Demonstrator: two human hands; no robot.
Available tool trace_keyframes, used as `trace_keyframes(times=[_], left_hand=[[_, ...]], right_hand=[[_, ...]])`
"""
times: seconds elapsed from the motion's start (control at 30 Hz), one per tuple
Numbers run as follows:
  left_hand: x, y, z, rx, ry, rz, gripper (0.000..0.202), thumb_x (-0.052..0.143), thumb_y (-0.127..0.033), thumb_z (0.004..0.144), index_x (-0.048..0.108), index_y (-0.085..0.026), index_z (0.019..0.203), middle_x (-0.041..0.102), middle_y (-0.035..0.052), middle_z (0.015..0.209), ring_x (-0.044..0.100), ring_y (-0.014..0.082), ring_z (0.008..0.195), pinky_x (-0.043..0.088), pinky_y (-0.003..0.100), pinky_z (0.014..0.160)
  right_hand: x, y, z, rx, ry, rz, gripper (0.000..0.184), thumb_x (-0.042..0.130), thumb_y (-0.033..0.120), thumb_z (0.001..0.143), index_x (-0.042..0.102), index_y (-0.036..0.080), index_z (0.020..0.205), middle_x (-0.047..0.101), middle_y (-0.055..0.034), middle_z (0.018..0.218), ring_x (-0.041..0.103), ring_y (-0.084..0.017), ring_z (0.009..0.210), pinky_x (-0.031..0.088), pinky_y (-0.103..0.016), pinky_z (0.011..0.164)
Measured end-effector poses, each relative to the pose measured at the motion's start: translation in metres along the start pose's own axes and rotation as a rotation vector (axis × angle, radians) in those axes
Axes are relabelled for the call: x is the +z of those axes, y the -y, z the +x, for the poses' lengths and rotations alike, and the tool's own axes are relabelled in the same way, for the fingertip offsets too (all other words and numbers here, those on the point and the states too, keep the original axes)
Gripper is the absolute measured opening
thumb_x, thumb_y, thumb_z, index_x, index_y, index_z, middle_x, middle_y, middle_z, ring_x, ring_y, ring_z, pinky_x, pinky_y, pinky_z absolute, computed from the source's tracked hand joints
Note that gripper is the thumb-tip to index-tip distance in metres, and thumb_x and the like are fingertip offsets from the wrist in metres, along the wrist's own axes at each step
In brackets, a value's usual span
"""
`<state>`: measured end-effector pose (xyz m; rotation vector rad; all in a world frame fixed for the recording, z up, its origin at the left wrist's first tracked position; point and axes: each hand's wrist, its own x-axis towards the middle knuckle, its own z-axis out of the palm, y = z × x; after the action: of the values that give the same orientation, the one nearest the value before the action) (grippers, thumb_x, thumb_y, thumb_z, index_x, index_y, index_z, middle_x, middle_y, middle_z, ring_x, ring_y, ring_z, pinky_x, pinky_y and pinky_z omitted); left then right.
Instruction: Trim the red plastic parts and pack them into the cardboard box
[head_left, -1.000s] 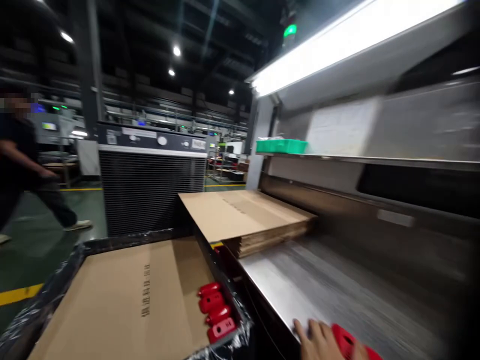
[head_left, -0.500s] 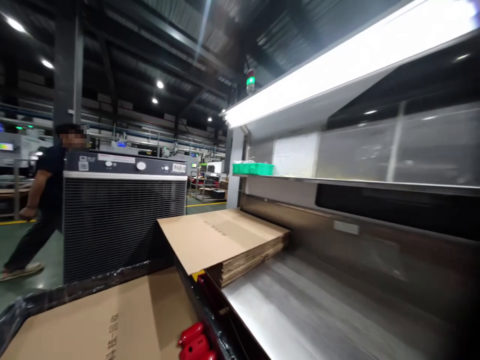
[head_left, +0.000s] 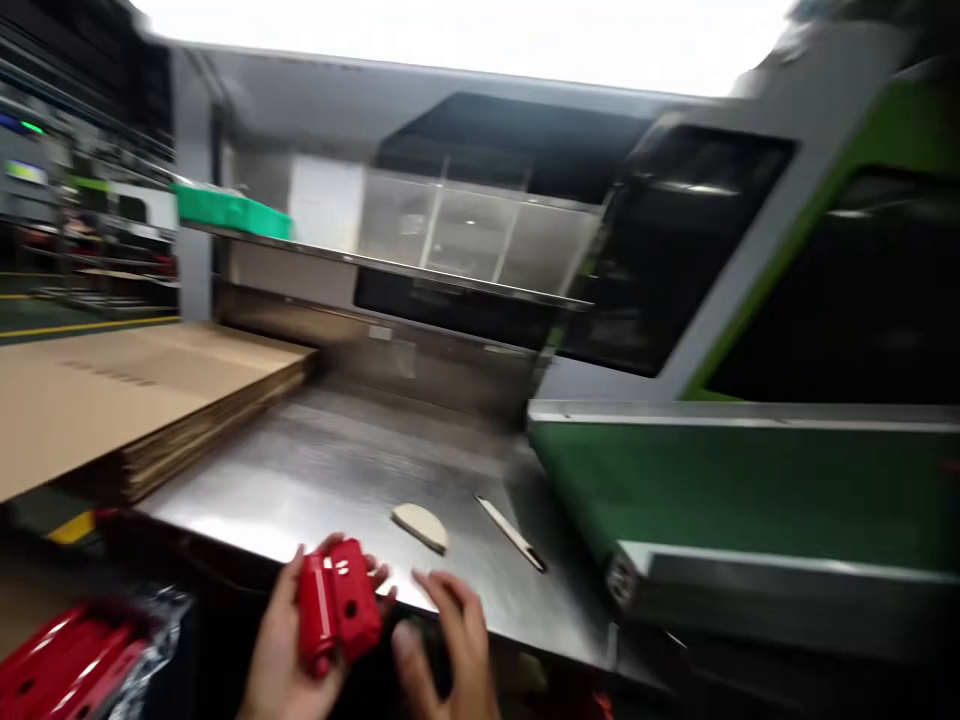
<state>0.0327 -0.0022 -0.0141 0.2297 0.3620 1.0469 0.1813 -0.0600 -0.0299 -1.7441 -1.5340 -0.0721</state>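
My left hand (head_left: 281,650) grips two red plastic parts (head_left: 336,602) side by side, held at the front edge of the steel worktable (head_left: 315,470). Just to the right, my right hand (head_left: 450,640) has its fingers apart and holds nothing I can see; it hovers beside the red parts without touching them. A beige half-round pad (head_left: 421,525) and a thin flat stick (head_left: 514,533) lie on the steel just beyond my hands. The whole picture is motion-blurred.
A stack of flat cardboard sheets (head_left: 112,400) sits on the left of the table. More red parts (head_left: 67,660) lie at lower left in plastic film. A green machine housing (head_left: 735,480) fills the right. A green bin (head_left: 229,210) stands on the shelf behind.
The view has swung right and down, away from the aisle and the walking person. Both my hands have come into view, the left one holding two red parts.
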Motion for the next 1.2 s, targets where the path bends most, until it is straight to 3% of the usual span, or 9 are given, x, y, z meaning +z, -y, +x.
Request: trace_keyframes(times=[0.07, 0.13, 0.27, 0.4, 0.57, 0.7, 0.8, 1.0, 1.2], left_hand=[[-0.002, -0.008, 0.006, -0.126, -0.084, -0.062, 0.038, 0.043, -0.053, 0.086, 0.063, -0.028, 0.107, 0.075, 0.0089, 0.094, 0.069, 0.0282, 0.094, 0.051, 0.05, 0.087], [0.0, -0.017, 0.006, -0.173, -0.094, -0.052, 0.04, 0.045, -0.052, 0.084, 0.061, -0.03, 0.114, 0.074, 0.0091, 0.097, 0.07, 0.0274, 0.087, 0.053, 0.049, 0.082], [0.012, -0.023, -0.015, -0.106, 0.139, 0.08, 0.042, 0.04, -0.047, 0.089, 0.062, -0.021, 0.112, 0.071, 0.0124, 0.092, 0.068, 0.0278, 0.076, 0.053, 0.042, 0.066], [0.026, -0.024, -0.036, -0.017, 0.251, 0.147, 0.05, 0.03, -0.047, 0.092, 0.064, -0.014, 0.107, 0.069, 0.0153, 0.087, 0.066, 0.0313, 0.074, 0.051, 0.046, 0.066], [0.039, -0.032, -0.053, 0.064, 0.165, 0.131, 0.05, 0.03, -0.046, 0.093, 0.064, -0.013, 0.108, 0.069, 0.017, 0.089, 0.066, 0.0329, 0.078, 0.051, 0.049, 0.073], [0.045, -0.038, -0.054, 0.02, 0.085, -0.009, 0.041, 0.039, -0.048, 0.091, 0.057, -0.021, 0.116, 0.069, 0.0138, 0.097, 0.067, 0.0298, 0.087, 0.053, 0.047, 0.078], [0.049, -0.041, -0.052, -0.01, 0.103, -0.092, 0.042, 0.04, -0.05, 0.091, 0.051, -0.029, 0.125, 0.068, 0.0116, 0.105, 0.066, 0.0297, 0.097, 0.05, 0.052, 0.087], [0.055, -0.044, -0.057, -0.024, 0.174, -0.125, 0.043, 0.039, -0.05, 0.091, 0.052, -0.026, 0.124, 0.069, 0.0122, 0.102, 0.067, 0.0313, 0.096, 0.045, 0.057, 0.093], [0.056, -0.044, -0.055, 0.043, 0.003, -0.225, 0.043, 0.049, -0.05, 0.088, 0.053, -0.035, 0.128, 0.069, 0.0071, 0.107, 0.06, 0.0356, 0.112, 0.047, 0.057, 0.093]], right_hand=[[-0.02, -0.023, 0.04, 0.108, -0.063, -0.168, 0.04, 0.027, 0.042, 0.098, 0.047, 0.024, 0.128, 0.045, -0.0074, 0.129, 0.047, -0.015, 0.12, 0.043, -0.027, 0.1], [-0.033, -0.053, 0.084, 0.202, -0.043, -0.33, 0.036, 0.034, 0.034, 0.098, 0.046, 0.018, 0.128, 0.05, -0.0098, 0.124, 0.05, -0.018, 0.115, 0.043, -0.036, 0.1], [-0.023, -0.102, 0.138, 0.329, 0.14, -0.565, 0.029, 0.059, 0.038, 0.087, 0.058, 0.016, 0.106, 0.059, -0.0067, 0.109, 0.057, -0.021, 0.101, 0.049, -0.045, 0.088], [-0.004, -0.113, 0.139, 0.322, 0.192, -0.689, 0.027, 0.054, 0.036, 0.091, 0.057, 0.014, 0.106, 0.06, -0.0063, 0.105, 0.058, -0.019, 0.098, 0.049, -0.042, 0.087], [-0.002, -0.105, 0.131, 0.323, 0.217, -0.719, 0.025, 0.05, 0.036, 0.093, 0.058, 0.015, 0.104, 0.061, -0.005, 0.102, 0.06, -0.016, 0.092, 0.051, -0.038, 0.083], [0.0, -0.102, 0.132, 0.414, 0.182, -0.724, 0.033, 0.046, 0.039, 0.095, 0.052, 0.016, 0.117, 0.062, -0.0039, 0.096, 0.062, -0.016, 0.083, 0.052, -0.038, 0.08], [0.001, -0.101, 0.133, 0.444, 0.199, -0.71, 0.036, 0.043, 0.042, 0.095, 0.051, 0.017, 0.12, 0.062, -0.0024, 0.09, 0.062, -0.015, 0.08, 0.053, -0.039, 0.078], [0.002, -0.103, 0.134, 0.44, 0.259, -0.668, 0.037, 0.041, 0.045, 0.096, 0.053, 0.018, 0.118, 0.062, -0.0027, 0.09, 0.061, -0.015, 0.079, 0.053, -0.038, 0.076], [0.004, -0.104, 0.134, 0.437, 0.281, -0.671, 0.039, 0.04, 0.045, 0.096, 0.049, 0.02, 0.125, 0.062, -0.0041, 0.096, 0.062, -0.016, 0.083, 0.053, -0.039, 0.078]])
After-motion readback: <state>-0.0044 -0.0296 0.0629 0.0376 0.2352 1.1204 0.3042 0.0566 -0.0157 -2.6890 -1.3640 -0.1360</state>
